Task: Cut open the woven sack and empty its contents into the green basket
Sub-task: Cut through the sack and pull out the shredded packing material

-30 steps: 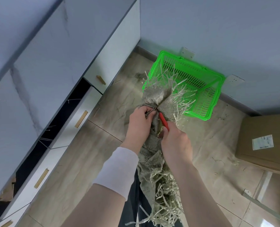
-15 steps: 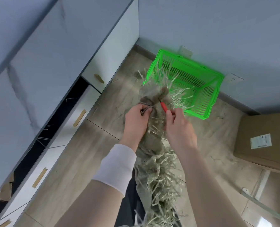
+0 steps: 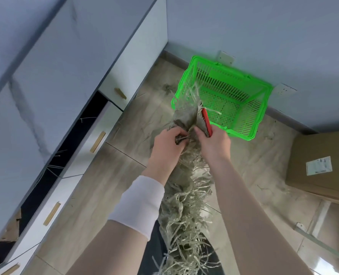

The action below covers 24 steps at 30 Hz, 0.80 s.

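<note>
Sack position: the woven sack is held off the floor, running from the person's lap to the near left corner of the green basket. Its upper end overhangs the basket rim there. Judged purpose: anything released from that end falls into the basket rather than onto the floor.

Left hand: fingers curled tight around a bunched fold of sack fabric. This grip appears to anchor the material and keep it taut for the opposite hand.

Right hand: fingers closed on the adjacent fold, with a red-handled cutting tool clamped against the fabric and pointing toward the basket. The blade is hidden, so contact with the weave cannot be confirmed.

Both hands sit close together, just short of the sack's upper end. This suggests the cut or tear is being worked between them.

Sack condition: long loose fibres hang along its whole length, so the weave is already heavily frayed. No contents are visible in the basket apart from a few strands draped over its near rim.

Basket location: on the floor against the far wall, close to the drawer unit.

Other items: a cardboard box at the right edge of the floor; a white wristband on the left forearm.

Task status, as a judgement: opening is in progress and emptying has not begun.
</note>
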Motion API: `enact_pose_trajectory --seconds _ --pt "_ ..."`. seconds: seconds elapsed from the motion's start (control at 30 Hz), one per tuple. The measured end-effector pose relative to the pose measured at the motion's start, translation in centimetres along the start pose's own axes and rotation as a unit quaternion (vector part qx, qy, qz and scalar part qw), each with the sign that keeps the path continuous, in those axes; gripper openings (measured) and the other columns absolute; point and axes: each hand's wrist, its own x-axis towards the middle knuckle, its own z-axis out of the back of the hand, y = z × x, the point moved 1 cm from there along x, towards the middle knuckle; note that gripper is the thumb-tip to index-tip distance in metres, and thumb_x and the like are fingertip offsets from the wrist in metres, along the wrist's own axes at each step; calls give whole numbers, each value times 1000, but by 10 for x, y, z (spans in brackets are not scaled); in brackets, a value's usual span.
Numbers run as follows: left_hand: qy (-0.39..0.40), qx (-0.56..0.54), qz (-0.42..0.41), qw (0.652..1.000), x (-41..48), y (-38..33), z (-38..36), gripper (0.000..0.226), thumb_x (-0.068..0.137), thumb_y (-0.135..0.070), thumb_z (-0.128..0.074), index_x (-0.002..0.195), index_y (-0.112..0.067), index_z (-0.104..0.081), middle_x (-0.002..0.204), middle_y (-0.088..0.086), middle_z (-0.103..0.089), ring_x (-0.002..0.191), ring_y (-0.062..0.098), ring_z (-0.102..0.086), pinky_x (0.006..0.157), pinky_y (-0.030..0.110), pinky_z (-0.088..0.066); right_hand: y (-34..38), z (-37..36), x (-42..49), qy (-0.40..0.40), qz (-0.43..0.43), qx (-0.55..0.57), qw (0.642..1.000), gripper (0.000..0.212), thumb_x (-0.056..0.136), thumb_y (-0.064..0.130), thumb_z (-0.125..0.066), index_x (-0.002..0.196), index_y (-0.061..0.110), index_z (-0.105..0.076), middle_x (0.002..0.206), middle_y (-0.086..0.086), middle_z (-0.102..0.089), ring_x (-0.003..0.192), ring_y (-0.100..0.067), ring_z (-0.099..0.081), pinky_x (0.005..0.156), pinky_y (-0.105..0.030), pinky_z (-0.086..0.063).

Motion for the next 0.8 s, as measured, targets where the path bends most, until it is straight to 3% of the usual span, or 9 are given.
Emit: enact_pose_trajectory --seconds 0.2,0.33,0.43,0.53,0.6,0.7,0.8 --pt "50 69 4 996 14 9 13 20 88 -26 -59 103 -15 -65 110 11 -63 108 27 -54 80 24 -33 -10 9 4 -29 18 3 999 28 88 36 -57 95 8 -62 90 -17 -64 93 -36 -58 68 -33 -36" --pt "66 21 -16 997 7 5 11 24 85 -35 -63 106 -23 -62 107 -1 -64 104 18 -56 78 21 -35 -4 13 4 -34 33 33 998 27 87 34 -58 97 10 -64 84 -10 -63 90 -33 -60 68 -29 -38" --pt "81 38 -14 996 4 5 4 30 85 -43 -59 109 -25 -62 112 1 -65 108 21 -57 86 29 -43 -2 17 7 -21 30 11 999 28 87 36 -59 99 11 -63 90 -13 -64 94 -34 -60 70 -30 -38" --pt "48 14 4 999 5 4 7 30 93 -35 -50 110 -14 -62 112 8 -66 106 27 -58 80 28 -39 3 29 -2 -43 -3 -23 999 37 92 44 -45 111 13 -52 111 -10 -55 106 -35 -55 81 -36 -40" --pt "39 12 21 999 5 4 8 32 96 -33 -45 112 -10 -60 112 11 -65 104 28 -58 74 27 -36 10 41 -21 -92 16 -54 994 36 97 36 -36 125 15 -44 128 -10 -44 109 -35 -51 79 -37 -37" --pt "37 5 19 999 2 1 4 31 97 -31 -45 111 -7 -59 109 12 -65 101 28 -58 67 24 -31 18 44 -58 -94 137 -97 981 30 99 24 -33 125 14 -43 120 -5 -54 100 -30 -57 65 -30 -32" --pt "28 -18 32 999 0 -3 -1 27 96 -27 -45 104 -6 -59 101 12 -65 90 24 -55 59 23 -24 9 25 -73 -13 167 -133 977 26 97 21 -37 120 14 -49 114 -6 -60 101 -30 -58 74 -36 -41"
